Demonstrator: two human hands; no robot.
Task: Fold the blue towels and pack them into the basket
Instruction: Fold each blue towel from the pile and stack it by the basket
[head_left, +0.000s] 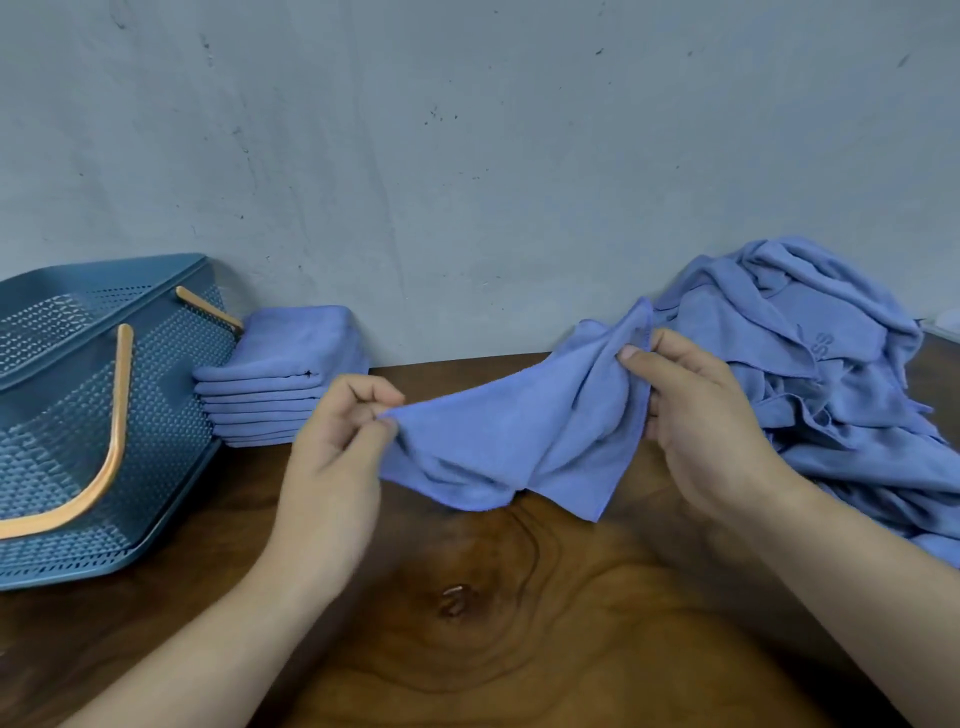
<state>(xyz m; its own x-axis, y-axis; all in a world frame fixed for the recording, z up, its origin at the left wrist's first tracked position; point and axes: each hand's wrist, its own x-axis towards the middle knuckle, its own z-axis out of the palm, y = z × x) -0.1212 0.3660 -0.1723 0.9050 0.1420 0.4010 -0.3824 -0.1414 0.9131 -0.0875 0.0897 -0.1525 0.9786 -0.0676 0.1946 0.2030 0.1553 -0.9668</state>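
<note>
A rumpled blue towel hangs between my hands just above the wooden table. My left hand pinches its left corner between thumb and fingers. My right hand grips the bunched right edge, thumb on top. A stack of several folded blue towels sits at the back left, beside the basket. The teal perforated basket with orange handles stands at the far left. A heap of unfolded blue towels lies at the right against the wall.
A grey wall closes off the back of the table. The heap of towels spills toward the table's right edge. Bare wood with a dark knot lies in front of my hands.
</note>
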